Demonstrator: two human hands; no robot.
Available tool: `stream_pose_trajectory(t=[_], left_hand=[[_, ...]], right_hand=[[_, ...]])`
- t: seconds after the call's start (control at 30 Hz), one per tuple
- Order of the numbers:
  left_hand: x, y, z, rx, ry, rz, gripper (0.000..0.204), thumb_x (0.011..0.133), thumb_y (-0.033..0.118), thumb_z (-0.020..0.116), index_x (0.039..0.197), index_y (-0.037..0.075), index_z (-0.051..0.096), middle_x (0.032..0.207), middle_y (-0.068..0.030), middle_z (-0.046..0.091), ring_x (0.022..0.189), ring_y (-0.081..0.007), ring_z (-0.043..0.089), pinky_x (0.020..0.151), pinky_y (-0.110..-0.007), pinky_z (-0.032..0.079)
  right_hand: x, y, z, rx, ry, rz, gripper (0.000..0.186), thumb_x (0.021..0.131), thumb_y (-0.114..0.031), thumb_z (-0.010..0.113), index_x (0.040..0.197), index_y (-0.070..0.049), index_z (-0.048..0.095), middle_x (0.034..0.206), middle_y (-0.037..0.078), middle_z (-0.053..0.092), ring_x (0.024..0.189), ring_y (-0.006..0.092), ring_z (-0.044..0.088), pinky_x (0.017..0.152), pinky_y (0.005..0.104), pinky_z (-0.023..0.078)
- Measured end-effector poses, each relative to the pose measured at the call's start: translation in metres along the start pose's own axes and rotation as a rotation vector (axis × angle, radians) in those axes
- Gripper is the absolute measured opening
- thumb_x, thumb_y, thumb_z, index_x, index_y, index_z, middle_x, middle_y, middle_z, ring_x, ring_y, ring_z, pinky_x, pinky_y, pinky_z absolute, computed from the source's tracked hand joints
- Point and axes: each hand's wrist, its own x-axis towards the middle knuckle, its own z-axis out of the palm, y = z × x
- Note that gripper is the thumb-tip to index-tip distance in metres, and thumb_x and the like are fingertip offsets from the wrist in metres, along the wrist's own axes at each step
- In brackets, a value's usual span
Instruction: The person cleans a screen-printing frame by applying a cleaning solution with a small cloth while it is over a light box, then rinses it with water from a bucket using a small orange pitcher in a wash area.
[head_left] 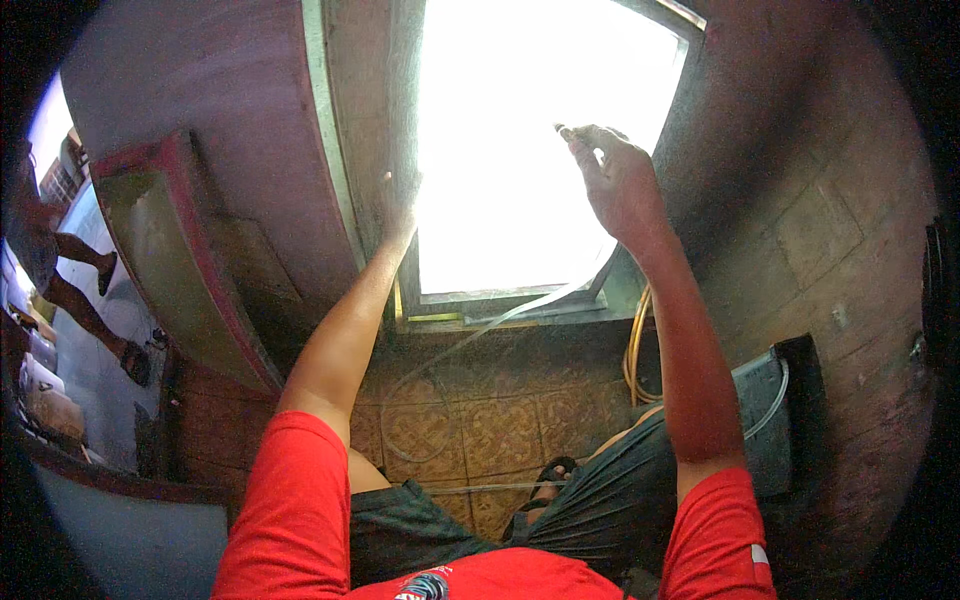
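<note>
My left hand [402, 205] is against the left side of the bright opening's frame [400, 100]. Its thumb shows, but glare hides most of its fingers. Raised in front of the light, my right hand [615, 175] is closed in a pinch. A small piece with a dark tip [564, 130] pokes out past the thumb and fingertips; its kind is not clear. Below that hand, a clear flexible hose [490, 325] comes over the sill [500, 305] and curves down to the left, onto the floor. The glare hides where its upper part leads.
A yellow hose [633, 350] hangs in loops right of the sill. Patterned brown tiles [500, 430] cover the floor around my sandalled foot [552, 475]. A grey box-like object [762, 410] stands to the right. Beyond a pink-edged panel [185, 200] at left, another person's legs [85, 290] show.
</note>
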Motion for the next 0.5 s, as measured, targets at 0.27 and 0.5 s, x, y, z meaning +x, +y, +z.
stream_pose_trajectory(t=[0.27, 0.5], left_hand=[[-0.002, 0.012, -0.006, -0.117, 0.056, 0.193, 0.032, 0.087, 0.032, 0.061, 0.087, 0.001, 0.056, 0.068, -0.0051, 0.054, 0.065, -0.0156, 0.052, 0.060, -0.033, 0.043], [-0.019, 0.050, 0.006, -0.257, -0.089, 0.154, 0.024, 0.088, 0.028, 0.060, 0.079, 0.006, 0.053, 0.065, 0.0023, 0.049, 0.058, -0.0082, 0.047, 0.052, -0.026, 0.040]], right_hand=[[0.000, -0.005, -0.027, 0.030, 0.168, -0.166, 0.031, 0.095, -0.025, 0.047, 0.109, -0.001, 0.062, 0.101, 0.017, 0.064, 0.095, 0.0269, 0.063, 0.082, 0.0362, 0.050], [0.006, -0.001, -0.037, -0.272, 0.068, -0.169, 0.026, 0.094, -0.018, 0.048, 0.110, -0.001, 0.060, 0.103, 0.016, 0.063, 0.090, 0.0251, 0.063, 0.082, 0.0348, 0.052]])
